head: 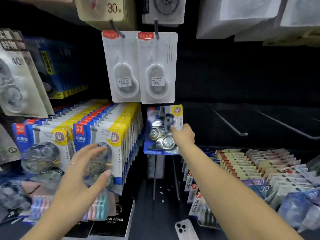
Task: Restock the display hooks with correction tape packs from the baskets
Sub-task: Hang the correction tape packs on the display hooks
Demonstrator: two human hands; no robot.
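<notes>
My right hand point(184, 135) reaches forward and pinches the right side of a blue and yellow correction tape pack point(161, 130), holding it up at a hook in the middle of the display. My left hand point(86, 172) hovers with fingers spread in front of a full row of the same blue and yellow packs point(107, 134) hanging at the left; I cannot tell whether it touches them. Two white correction tape packs point(140, 66) hang on hooks just above. Two bare hooks point(230, 123) stick out at the right.
More tape packs point(19, 75) hang at the far left and top. Flat packs point(251, 170) lie in rows at the lower right. A phone point(185, 229) lies at the bottom centre. Black boxes point(110, 222) sit at the lower left.
</notes>
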